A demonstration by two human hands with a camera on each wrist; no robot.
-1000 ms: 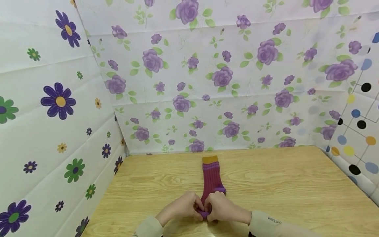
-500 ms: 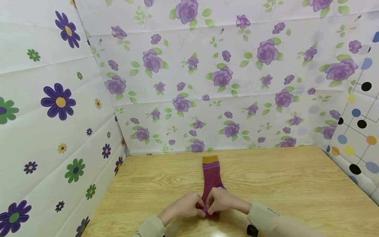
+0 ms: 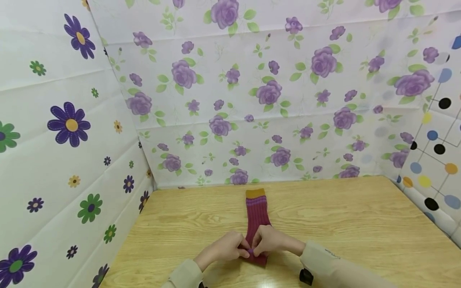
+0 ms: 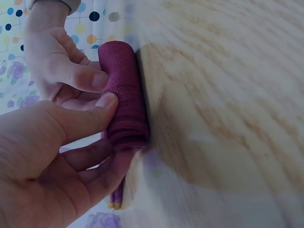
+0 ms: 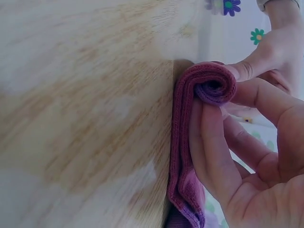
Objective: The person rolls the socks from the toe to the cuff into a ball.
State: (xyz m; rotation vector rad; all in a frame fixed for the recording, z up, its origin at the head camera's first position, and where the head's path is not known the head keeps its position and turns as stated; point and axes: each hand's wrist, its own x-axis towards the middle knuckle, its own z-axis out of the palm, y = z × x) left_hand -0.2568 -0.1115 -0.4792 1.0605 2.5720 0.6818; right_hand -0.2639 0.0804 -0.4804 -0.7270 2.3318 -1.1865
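Sock on wooden table, floral sheet behind.

Purple toe of the sock and pinching fingers farther toward the mustard cuff than before.

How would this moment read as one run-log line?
left hand: holds sock roll; right hand: holds sock roll; yellow cuff end: unrolled

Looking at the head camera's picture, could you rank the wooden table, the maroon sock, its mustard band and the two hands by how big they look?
Largest to smallest:
1. Wooden table
2. Maroon sock, left hand and right hand: too alike to rank; the hands partly hide the sock.
3. Mustard band
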